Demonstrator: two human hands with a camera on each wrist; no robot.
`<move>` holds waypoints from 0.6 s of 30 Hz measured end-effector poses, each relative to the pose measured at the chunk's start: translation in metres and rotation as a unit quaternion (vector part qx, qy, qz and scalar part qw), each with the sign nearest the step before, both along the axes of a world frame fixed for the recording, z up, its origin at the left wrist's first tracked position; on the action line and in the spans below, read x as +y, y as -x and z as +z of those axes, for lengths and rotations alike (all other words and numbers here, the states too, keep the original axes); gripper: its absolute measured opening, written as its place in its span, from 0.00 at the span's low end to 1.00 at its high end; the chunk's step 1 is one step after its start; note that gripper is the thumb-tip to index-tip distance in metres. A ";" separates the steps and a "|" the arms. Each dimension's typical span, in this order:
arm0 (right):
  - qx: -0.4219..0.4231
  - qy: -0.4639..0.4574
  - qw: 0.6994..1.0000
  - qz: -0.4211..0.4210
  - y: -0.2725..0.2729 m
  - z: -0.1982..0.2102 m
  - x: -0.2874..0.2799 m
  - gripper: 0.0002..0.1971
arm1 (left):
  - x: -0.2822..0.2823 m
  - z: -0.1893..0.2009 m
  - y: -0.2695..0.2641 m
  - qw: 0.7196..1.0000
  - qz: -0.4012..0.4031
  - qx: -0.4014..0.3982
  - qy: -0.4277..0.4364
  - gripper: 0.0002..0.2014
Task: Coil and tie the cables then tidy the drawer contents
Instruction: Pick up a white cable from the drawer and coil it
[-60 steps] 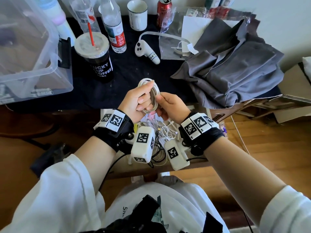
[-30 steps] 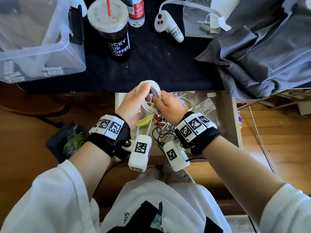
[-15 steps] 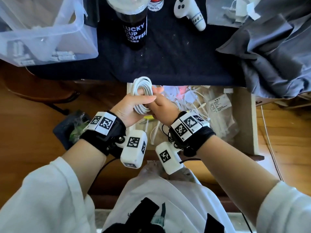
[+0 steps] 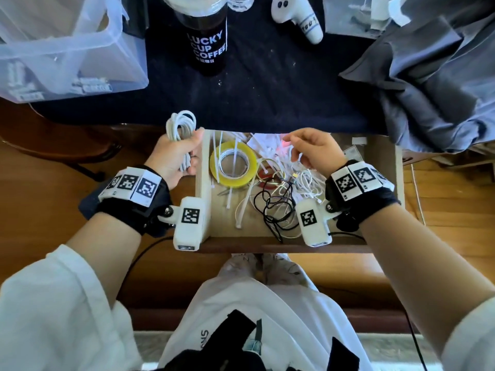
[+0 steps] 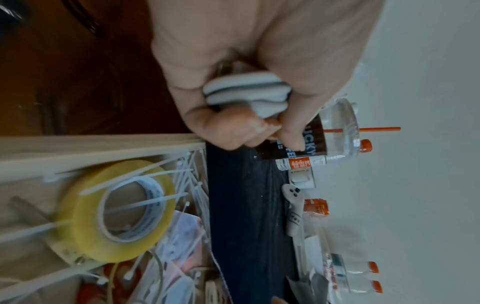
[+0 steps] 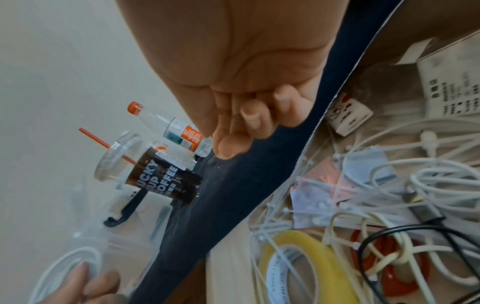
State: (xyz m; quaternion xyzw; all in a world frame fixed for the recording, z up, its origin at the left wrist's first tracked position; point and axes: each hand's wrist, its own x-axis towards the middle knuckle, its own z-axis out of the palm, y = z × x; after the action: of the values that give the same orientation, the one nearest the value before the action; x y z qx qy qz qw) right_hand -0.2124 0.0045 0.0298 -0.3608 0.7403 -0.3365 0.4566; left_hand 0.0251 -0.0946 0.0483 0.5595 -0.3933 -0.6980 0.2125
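Note:
A coiled white cable (image 4: 180,127) stands up out of my left hand (image 4: 176,156), which grips it just left of the open wooden drawer (image 4: 202,183). The left wrist view shows my left hand (image 5: 246,127) with fingers wrapped round the cable bundle (image 5: 246,92). My right hand (image 4: 310,148) hovers over the drawer's back middle, fingers loosely curled and holding nothing; the right wrist view shows the same hand (image 6: 241,115) empty. In the drawer lie a yellow tape roll (image 4: 233,163), white zip ties (image 4: 241,210), a tangled black cable (image 4: 273,207) and loose white cables (image 4: 305,180).
On the dark tablecloth behind the drawer stand a black coffee cup (image 4: 206,41) and a white controller (image 4: 297,17). A clear plastic bin (image 4: 67,49) sits at back left, crumpled grey cloth (image 4: 428,76) at back right. Wooden floor lies on both sides.
My right hand has let go of the coil and moved right over the drawer. My left hand has carried the coil to the drawer's left edge. The view has tilted down.

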 end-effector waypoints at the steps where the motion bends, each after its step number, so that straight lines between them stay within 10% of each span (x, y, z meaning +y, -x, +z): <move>1: 0.002 -0.009 1.000 -0.002 0.001 -0.004 0.002 0.08 | 0.002 -0.003 -0.001 1.000 0.000 -0.004 -0.008 0.14; 18: -0.004 -0.090 0.974 0.208 -0.092 -0.106 -0.035 0.20 | 0.044 -0.058 -0.025 0.983 0.041 -0.096 -0.152 0.10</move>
State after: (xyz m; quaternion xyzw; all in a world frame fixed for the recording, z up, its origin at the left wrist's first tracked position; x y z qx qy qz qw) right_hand -0.1206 -0.0301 -0.0763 -0.4632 0.6742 -0.1678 0.5502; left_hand 0.0497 -0.0508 -0.0098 0.6653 -0.2777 -0.6835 0.1149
